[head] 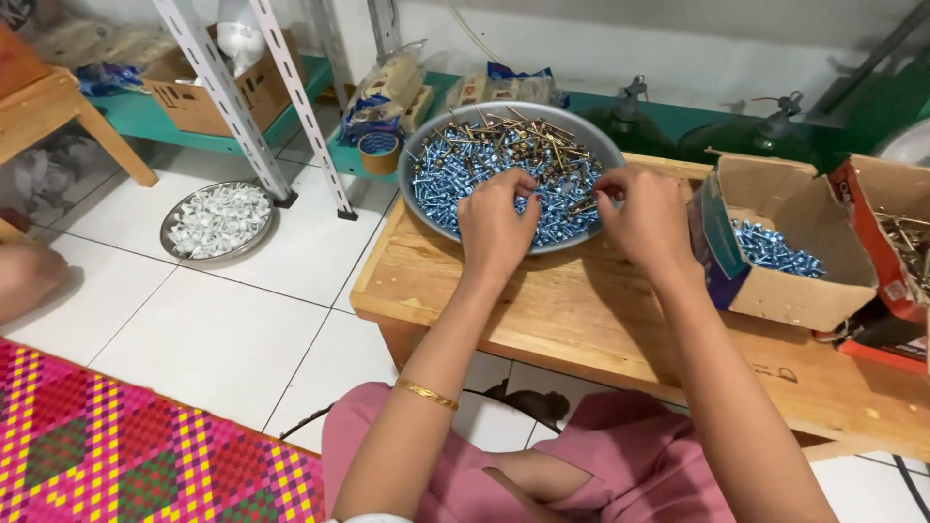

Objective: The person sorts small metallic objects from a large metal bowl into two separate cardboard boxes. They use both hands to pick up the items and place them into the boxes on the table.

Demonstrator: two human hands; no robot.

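A round metal bowl [581,235] is set on the far left part of a low wooden table [542,300]. It is filled with a heap of screws [455,174]: most are short and bluish-silver, and among them, chiefly toward the far and right side, longer brass-coloured ones [542,136] are mixed. No common direction is kept by the screws; their long axes lie every way, crossed and tangled, some flat and some tilted up out of the pile.

Both hands are laid on the near part of the heap. The left hand [496,225] is seen from the back, its fingers bent down into the screws; whether anything is pinched cannot be told. The right hand [647,215] is placed just right of it, at the right rim, with fingers curled and the fingertips drawn together over the screws; whether a screw is gripped cannot be told. A gold bangle [426,393] is worn on the left forearm.

To the right of the bowl an open cardboard box [775,291] holding bluish screws is set, and beside it, further right, a red box [886,252] with brass-coloured ones. On the tiled floor to the left a smaller dish [174,254] of white pieces is placed, near a metal rack leg [232,107]. A pink woven mat [126,455] is spread at the near left
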